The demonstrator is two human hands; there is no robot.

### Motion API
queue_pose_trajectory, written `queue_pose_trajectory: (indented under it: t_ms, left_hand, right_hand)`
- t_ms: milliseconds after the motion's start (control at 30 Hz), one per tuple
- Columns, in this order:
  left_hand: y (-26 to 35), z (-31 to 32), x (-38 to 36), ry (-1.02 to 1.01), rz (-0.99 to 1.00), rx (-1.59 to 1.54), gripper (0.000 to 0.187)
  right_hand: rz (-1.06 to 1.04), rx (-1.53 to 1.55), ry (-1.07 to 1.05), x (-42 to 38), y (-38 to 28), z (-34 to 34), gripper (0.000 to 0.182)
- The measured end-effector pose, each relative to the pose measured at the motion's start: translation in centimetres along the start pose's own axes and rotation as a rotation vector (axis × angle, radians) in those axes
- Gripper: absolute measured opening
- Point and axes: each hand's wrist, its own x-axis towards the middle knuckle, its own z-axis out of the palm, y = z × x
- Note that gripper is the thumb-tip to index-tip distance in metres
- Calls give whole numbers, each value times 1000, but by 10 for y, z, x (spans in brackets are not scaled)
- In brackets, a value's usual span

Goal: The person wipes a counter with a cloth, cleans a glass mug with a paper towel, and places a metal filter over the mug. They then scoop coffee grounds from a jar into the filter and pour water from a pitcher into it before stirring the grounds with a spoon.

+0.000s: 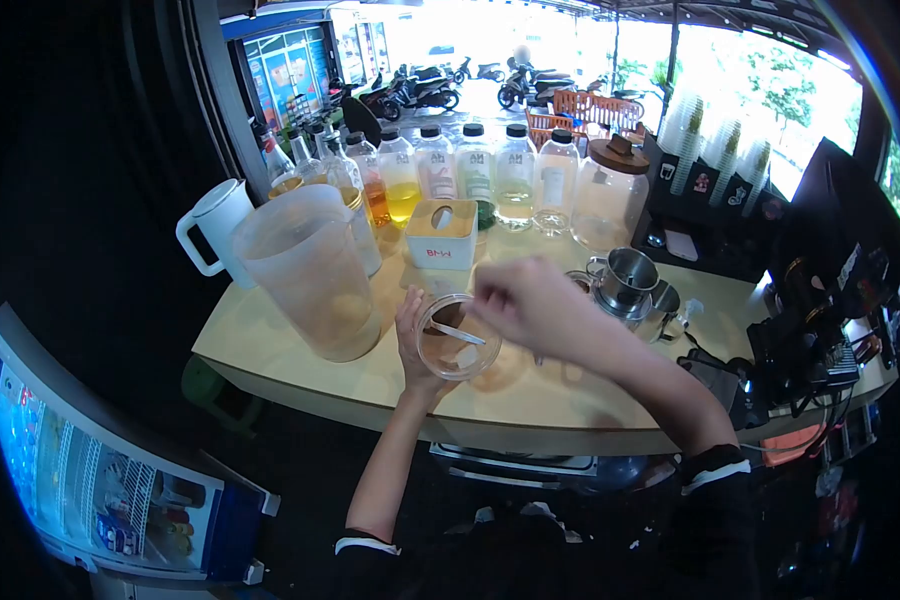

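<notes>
In the head view, a clear round jar [489, 362] is tipped so that its open mouth faces me. Brown powder [447, 318] lies inside it, along with a white spoon [462, 334]. My left hand [411, 338] is wrapped round the jar's left side and holds it over the front of the table. Just right of the jar's mouth hovers my right hand [522, 301], its fingers curled closed. Whatever those fingers may hold is hidden. To the right of that hand stand a metal cup with a handle [631, 272] and other small metalware, partly behind my forearm.
A big translucent pitcher [308, 285] and a white jug [217, 230] stand left on the table [530, 408]. Behind are a tissue box [443, 247], several bottles [475, 165] and a wood-lidded jar [610, 200]. Stacked cups [685, 130] and dark equipment [810, 320] fill the right; a fridge [110, 480] stands lower left.
</notes>
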Motion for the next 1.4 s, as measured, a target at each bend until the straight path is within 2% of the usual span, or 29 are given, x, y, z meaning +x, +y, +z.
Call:
queue_pose_trajectory:
  t_ms: [33,67,133,167,233,400,1267,1333,1400]
  left_hand:
    - [4,4,0,29,-21,-69,106]
    - [6,3,1,11,5,-78,108]
    - [12,1,1,-10,-4,-86,108]
    - [12,0,0,-15,-9,-83,107]
    - [-2,9,-10,-20,-50,-123,106]
    - [0,9,-10,11,-58,-171,104]
    - [1,7,-9,21,-41,-176,103]
    - [4,5,-7,12,-49,-169,103]
    - [6,2,-5,-4,-33,-148,101]
  right_hand:
    - [-45,-27,-112,-7,-5,6,10]
    - [-31,-22,-109,-11,-5,14,10]
    - [-76,-145,-324,-16,2,35,6]
    - [-65,-136,-324,-14,7,47,6]
    - [-213,-282,-256,-8,17,72,11]
    - [-148,-436,-173,11,23,103,18]
    - [-206,-179,-131,3,15,86,17]
    - [-94,-211,-238,1,7,78,18]
    - [-142,-208,-179,-3,12,80,16]
